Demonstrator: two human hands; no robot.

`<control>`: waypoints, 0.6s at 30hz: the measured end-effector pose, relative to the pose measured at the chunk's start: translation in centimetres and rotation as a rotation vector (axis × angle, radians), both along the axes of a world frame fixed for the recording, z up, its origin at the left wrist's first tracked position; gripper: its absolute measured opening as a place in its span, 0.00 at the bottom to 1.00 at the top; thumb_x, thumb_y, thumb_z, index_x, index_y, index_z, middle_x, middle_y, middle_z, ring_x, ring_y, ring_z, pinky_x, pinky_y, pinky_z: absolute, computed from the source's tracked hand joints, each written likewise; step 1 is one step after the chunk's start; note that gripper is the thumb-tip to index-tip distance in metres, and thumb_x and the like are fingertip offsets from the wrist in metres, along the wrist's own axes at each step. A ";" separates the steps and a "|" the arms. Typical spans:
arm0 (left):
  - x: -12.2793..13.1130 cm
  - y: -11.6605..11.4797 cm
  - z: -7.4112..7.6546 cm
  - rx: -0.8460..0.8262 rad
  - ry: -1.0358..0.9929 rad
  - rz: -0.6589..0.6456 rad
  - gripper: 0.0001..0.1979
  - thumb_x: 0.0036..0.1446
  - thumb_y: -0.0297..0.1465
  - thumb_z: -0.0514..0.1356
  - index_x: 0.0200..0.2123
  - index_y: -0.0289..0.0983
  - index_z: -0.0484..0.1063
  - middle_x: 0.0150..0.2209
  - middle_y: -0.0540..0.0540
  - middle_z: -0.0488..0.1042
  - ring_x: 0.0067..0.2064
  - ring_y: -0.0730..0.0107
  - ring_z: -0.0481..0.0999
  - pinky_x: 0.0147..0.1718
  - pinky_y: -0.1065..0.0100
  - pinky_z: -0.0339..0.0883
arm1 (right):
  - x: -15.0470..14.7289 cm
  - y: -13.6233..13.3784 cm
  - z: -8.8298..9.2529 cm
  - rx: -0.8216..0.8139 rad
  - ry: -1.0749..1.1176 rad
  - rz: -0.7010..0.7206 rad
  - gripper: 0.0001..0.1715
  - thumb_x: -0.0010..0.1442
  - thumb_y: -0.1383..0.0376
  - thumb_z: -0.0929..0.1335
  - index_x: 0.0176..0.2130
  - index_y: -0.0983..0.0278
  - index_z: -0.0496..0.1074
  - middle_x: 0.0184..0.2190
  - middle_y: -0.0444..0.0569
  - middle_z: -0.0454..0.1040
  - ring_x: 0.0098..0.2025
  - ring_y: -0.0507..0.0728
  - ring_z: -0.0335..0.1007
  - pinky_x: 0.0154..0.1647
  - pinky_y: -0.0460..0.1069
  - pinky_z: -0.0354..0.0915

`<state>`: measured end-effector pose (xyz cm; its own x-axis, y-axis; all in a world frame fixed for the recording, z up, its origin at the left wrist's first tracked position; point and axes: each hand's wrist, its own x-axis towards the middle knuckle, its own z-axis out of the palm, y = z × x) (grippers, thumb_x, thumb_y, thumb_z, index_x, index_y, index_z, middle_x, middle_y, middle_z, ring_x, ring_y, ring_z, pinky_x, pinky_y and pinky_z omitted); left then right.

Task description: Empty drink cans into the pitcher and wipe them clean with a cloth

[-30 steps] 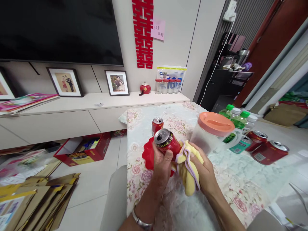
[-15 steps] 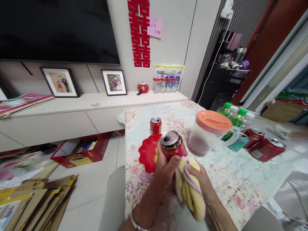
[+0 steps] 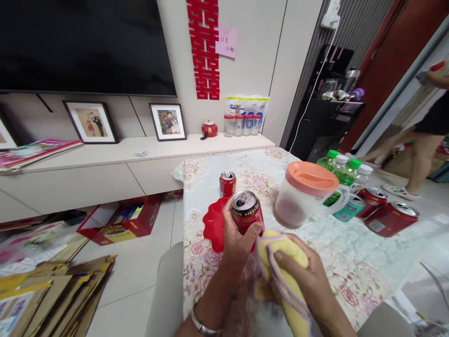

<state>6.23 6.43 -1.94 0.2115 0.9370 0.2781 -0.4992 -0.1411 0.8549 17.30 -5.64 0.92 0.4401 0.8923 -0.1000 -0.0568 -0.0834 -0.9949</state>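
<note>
My left hand (image 3: 238,243) is wrapped round a red drink can (image 3: 248,216), its opened top tilted toward me. Bunched in my right hand (image 3: 305,267) is a yellow cloth (image 3: 284,276) with a purple edge; it hangs just right of the can, close to its lower side. Behind the held can lies a red scalloped dish (image 3: 213,224), partly covered by the can and my left hand. A second red can (image 3: 228,183) stands upright beyond the dish.
A pitcher (image 3: 298,201) with an orange lid stands to the right on the flowered tablecloth (image 3: 347,252). Beside it are green-capped bottles (image 3: 347,172), a teal can (image 3: 350,208) and a big red can (image 3: 392,219). Another person's legs (image 3: 421,159) show at far right.
My right hand has drawn the cloth slightly away from the can, to the right. The can sits a little further left. A person has come into view at the right.
</note>
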 end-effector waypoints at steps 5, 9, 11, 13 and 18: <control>0.5 -0.3 -0.1 -0.111 -0.096 -0.170 0.37 0.52 0.47 0.73 0.60 0.42 0.64 0.55 0.37 0.78 0.55 0.44 0.80 0.54 0.49 0.74 | -0.6 0.3 -0.4 0.253 -0.443 -0.331 0.36 0.58 0.49 0.74 0.61 0.58 0.73 0.60 0.56 0.75 0.59 0.69 0.72 0.59 0.62 0.69; 0.4 -1.3 0.7 -0.175 -0.161 -0.344 0.37 0.53 0.47 0.73 0.61 0.44 0.65 0.53 0.39 0.81 0.51 0.47 0.83 0.51 0.50 0.76 | -1.2 1.7 -1.8 0.387 -0.721 -0.254 0.35 0.63 0.52 0.71 0.66 0.58 0.69 0.70 0.56 0.62 0.73 0.70 0.55 0.72 0.68 0.52; 0.4 -1.6 1.0 -0.152 -0.146 -0.366 0.37 0.53 0.47 0.73 0.61 0.42 0.66 0.54 0.38 0.80 0.53 0.46 0.82 0.54 0.49 0.75 | -0.8 2.3 -2.1 0.369 -0.537 -0.259 0.35 0.65 0.50 0.70 0.65 0.59 0.68 0.69 0.56 0.65 0.71 0.69 0.59 0.72 0.66 0.55; 0.5 -1.9 1.2 -0.129 -0.159 -0.351 0.37 0.51 0.48 0.74 0.59 0.39 0.68 0.56 0.37 0.79 0.56 0.44 0.80 0.59 0.47 0.72 | -0.3 2.8 -2.1 0.330 -0.215 -0.267 0.36 0.63 0.46 0.70 0.63 0.59 0.70 0.66 0.55 0.70 0.67 0.67 0.65 0.69 0.62 0.61; 0.7 -2.3 1.2 -0.118 -0.185 -0.278 0.42 0.47 0.54 0.74 0.59 0.39 0.70 0.53 0.37 0.80 0.60 0.38 0.77 0.62 0.43 0.69 | 0.0 3.3 -1.5 0.284 0.244 -0.201 0.35 0.57 0.40 0.73 0.53 0.62 0.77 0.47 0.52 0.83 0.52 0.66 0.78 0.55 0.59 0.74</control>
<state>6.94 4.10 -0.76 0.4194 0.8785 0.2286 -0.6528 0.1170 0.7484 17.25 -2.37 -0.56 0.6021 0.7983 0.0148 -0.2807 0.2290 -0.9321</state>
